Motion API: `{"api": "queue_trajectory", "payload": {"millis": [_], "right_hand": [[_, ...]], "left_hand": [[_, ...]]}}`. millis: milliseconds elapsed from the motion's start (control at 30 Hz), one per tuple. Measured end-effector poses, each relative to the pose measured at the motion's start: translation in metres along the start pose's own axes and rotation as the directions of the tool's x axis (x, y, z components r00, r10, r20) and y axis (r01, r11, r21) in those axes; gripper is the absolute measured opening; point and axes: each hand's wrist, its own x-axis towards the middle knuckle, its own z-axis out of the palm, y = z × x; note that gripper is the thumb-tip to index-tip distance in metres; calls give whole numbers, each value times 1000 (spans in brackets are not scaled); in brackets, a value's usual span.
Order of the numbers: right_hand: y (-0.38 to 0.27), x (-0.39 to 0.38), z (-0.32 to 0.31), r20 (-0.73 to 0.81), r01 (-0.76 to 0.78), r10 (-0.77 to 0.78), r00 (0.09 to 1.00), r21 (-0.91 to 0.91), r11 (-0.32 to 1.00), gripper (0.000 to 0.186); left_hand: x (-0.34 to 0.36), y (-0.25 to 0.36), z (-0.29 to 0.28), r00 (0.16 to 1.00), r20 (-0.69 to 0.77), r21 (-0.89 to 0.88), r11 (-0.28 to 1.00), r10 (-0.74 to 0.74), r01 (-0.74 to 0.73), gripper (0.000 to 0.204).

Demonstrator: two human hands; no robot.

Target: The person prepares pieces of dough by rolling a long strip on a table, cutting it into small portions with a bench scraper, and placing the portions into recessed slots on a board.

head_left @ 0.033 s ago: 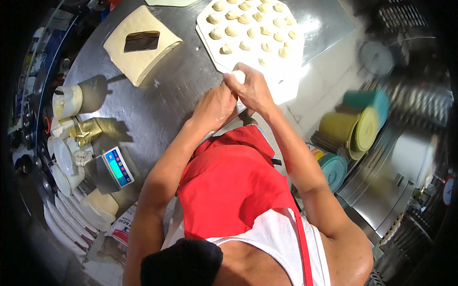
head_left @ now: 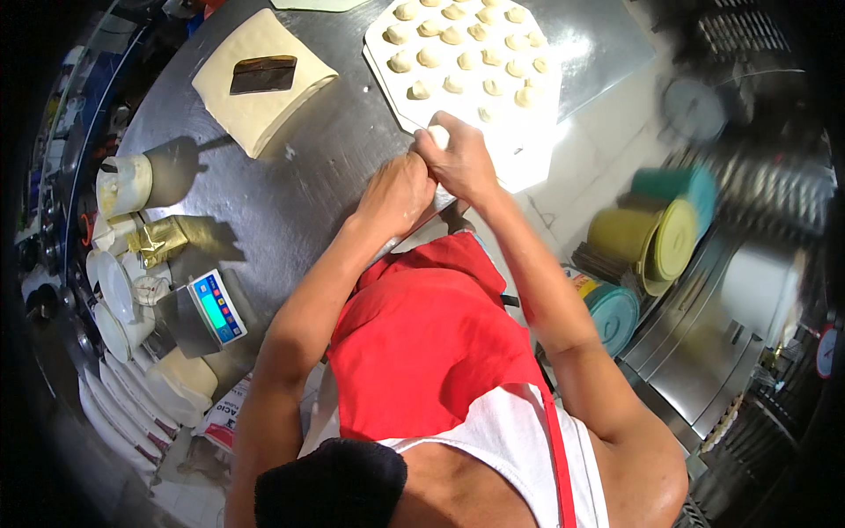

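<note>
— On the steel surface (head_left: 290,189) lies a white board (head_left: 519,145). And the hands?

— Left hand (head_left: 398,195) is curled, its contents I cannot tell; right hand (head_left: 465,163) grips a dough piece (head_left: 438,136) near the board. Better squeeze gently, evenly.

things are carried by a grey metal table (head_left: 308,180), its top dotted with pale specks. a thick slab of dough (head_left: 238,110) is laid on its far left part, and a white board (head_left: 528,141) is placed at its right edge. along the left side, a tub (head_left: 132,187), a gold packet (head_left: 160,241) and a scale (head_left: 216,308) are lined up
</note>
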Motion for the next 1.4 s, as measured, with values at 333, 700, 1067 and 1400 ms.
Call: {"api": "queue_trajectory", "payload": {"millis": [333,700,1067,1400], "right_hand": [[44,29,-6,65,195,-192,979,-42,980,21],[130,83,-95,-95,224,-255,962,-257,940,41],[179,80,-139,-129,35,-7,992,217,976,19],[238,-65,-124,-112,-408,471,875,354,842,29]], "left_hand": [[24,-54,49,957,-110,-326,919,-270,222,26],[27,-38,88,905,-138,-339,878,-402,338,28],[41,-40,96,932,-120,-191,929,-342,317,29],[25,-51,75,955,-6,-81,952,-297,296,41]]}}
